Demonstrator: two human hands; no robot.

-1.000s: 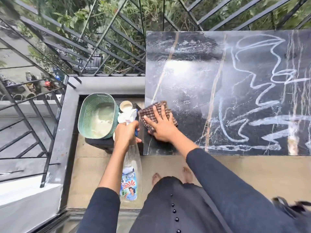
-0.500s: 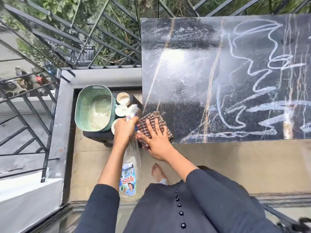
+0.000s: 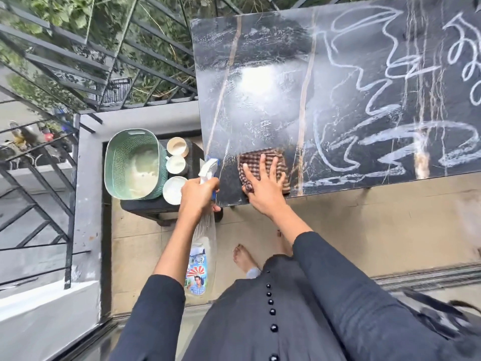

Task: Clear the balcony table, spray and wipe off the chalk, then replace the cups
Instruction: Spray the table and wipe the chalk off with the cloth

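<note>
The black marble table [image 3: 260, 113] fills the upper right. White chalk scribbles [image 3: 390, 142] cover its right part, while the left part looks wet and smeared. My right hand [image 3: 263, 188] lies flat, fingers spread, on a brown checked cloth [image 3: 260, 158] near the table's front left corner. My left hand [image 3: 199, 192] grips the neck of a clear spray bottle [image 3: 205, 246], which hangs down beside the table's left edge. Three cream cups [image 3: 177, 164] stand on a low dark stool [image 3: 151, 207] left of the table.
A green woven basket [image 3: 114, 162] sits on the stool beside the cups. Black metal railings [image 3: 65, 61] enclose the balcony at left and back, above a grey ledge [image 3: 145, 118]. Beige floor tiles [image 3: 364, 225] lie in front of the table, with my bare foot [image 3: 243, 256] on them.
My right hand has slid the cloth rightward, further onto the table from its front left corner. My left hand with the bottle has come nearer the table's edge. The view has shifted right.
</note>
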